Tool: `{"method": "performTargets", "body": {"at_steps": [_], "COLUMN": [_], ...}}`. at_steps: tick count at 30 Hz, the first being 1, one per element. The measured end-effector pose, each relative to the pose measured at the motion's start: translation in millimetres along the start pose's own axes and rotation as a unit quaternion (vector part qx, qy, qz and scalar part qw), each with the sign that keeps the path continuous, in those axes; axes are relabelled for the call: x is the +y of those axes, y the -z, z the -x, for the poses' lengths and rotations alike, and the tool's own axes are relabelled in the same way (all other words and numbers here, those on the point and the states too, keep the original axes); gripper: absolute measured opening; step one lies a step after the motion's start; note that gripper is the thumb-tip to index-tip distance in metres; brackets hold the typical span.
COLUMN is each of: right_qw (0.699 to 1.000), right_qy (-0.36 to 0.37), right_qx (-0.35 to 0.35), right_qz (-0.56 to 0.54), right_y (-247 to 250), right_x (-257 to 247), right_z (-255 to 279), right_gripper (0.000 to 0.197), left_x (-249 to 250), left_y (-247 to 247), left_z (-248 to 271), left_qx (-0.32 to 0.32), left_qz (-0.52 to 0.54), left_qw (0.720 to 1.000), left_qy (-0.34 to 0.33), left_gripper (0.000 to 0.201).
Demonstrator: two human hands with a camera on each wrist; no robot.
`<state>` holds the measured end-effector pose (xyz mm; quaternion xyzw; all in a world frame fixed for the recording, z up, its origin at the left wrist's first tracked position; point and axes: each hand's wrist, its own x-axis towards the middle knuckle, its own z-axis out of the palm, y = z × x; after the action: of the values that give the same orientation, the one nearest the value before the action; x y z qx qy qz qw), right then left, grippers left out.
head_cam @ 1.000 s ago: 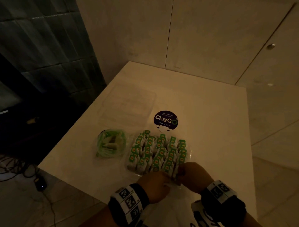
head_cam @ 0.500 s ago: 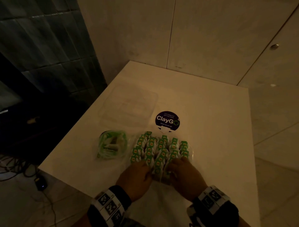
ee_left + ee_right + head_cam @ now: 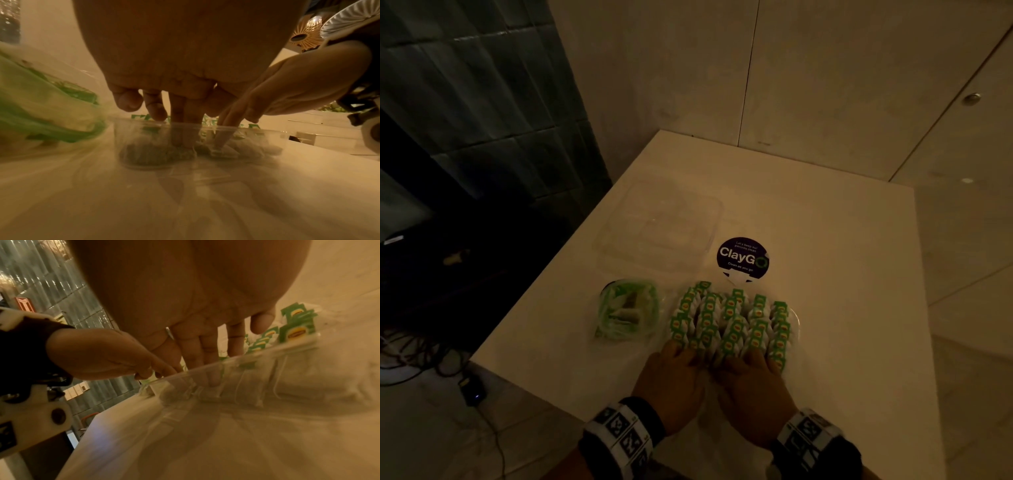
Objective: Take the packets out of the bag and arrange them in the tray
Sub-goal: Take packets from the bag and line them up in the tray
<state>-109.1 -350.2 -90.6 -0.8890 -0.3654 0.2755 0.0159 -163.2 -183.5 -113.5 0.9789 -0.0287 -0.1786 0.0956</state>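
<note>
Several rows of green-and-white tea packets (image 3: 732, 318) stand upright in a clear plastic tray (image 3: 796, 318) on the white table. A green plastic bag (image 3: 626, 310) with a few packets inside lies just left of the tray. My left hand (image 3: 681, 354) and right hand (image 3: 753, 359) sit side by side at the tray's near edge. In the left wrist view, my left fingers (image 3: 156, 110) reach straight down past the tray wall (image 3: 127, 129) onto the near packets. In the right wrist view, my right fingers (image 3: 207, 350) do the same beside packets (image 3: 296, 332). Neither hand grips anything.
A clear lid or shallow container (image 3: 661, 226) lies farther back on the table, with a round dark "ClayGo" sticker (image 3: 743, 257) to its right. The table's left edge drops to a floor with cables (image 3: 421, 356). Pale cabinet panels stand behind.
A second ago both hands met at the near right corner of the tray, handling a packet. They have since spread apart, and their fingers now press along the near row.
</note>
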Motion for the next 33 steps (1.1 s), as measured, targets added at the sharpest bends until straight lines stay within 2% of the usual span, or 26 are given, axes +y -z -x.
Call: {"method": "performTargets", "body": {"at_steps": [3,5,10,12,15,18,22,24,26,29,33], "right_qw": [0.998,0.997,0.995,0.994,0.99,0.981,0.963,0.952,0.944,0.951,0.974], "right_qy": [-0.052,-0.079,-0.07,-0.066,-0.054,-0.037,-0.018,-0.015,0.0,0.049,0.087], "right_qx": [-0.025,-0.004,0.066,0.084,0.128,0.169,0.134,0.132,0.131,0.125,0.04], "right_qz": [0.001,0.008,-0.006,0.001,-0.028,-0.085,-0.234,-0.276,-0.303,-0.279,-0.205], "right_y": [6,2,-5,-4,1,15,44,54,65,81,89], "right_x": [-4,-3,-6,-7,-8,-10,-18,-28,-46,-77,-116], "right_z": [2,4,4,4,1,-5,-24,-37,-54,-83,-132], "right_gripper": [0.064,0.046,0.039,0.036,0.033,0.035,0.018,0.018,0.022,0.03,0.029], "left_x": [-1,-1,-8,-14,-26,-44,-75,-91,-107,-121,-124], "left_y": [-2,-2,0,2,10,21,36,40,41,46,51], "left_z": [-4,-7,-6,-1,12,30,47,47,44,31,18], "left_qx": [0.006,0.007,0.05,0.087,0.172,0.253,0.351,0.376,0.361,0.267,0.19], "left_qz": [0.001,0.001,0.041,0.097,0.164,0.212,0.205,0.183,0.183,0.266,0.273], "left_qw": [1.0,1.0,0.998,0.991,0.971,0.942,0.906,0.895,0.893,0.899,0.914], "left_qy": [0.011,0.012,-0.016,-0.013,0.004,0.056,0.119,0.155,0.196,0.223,0.234], "left_gripper": [0.045,0.041,0.053,0.052,0.033,0.018,0.016,0.02,0.024,0.036,0.035]}}
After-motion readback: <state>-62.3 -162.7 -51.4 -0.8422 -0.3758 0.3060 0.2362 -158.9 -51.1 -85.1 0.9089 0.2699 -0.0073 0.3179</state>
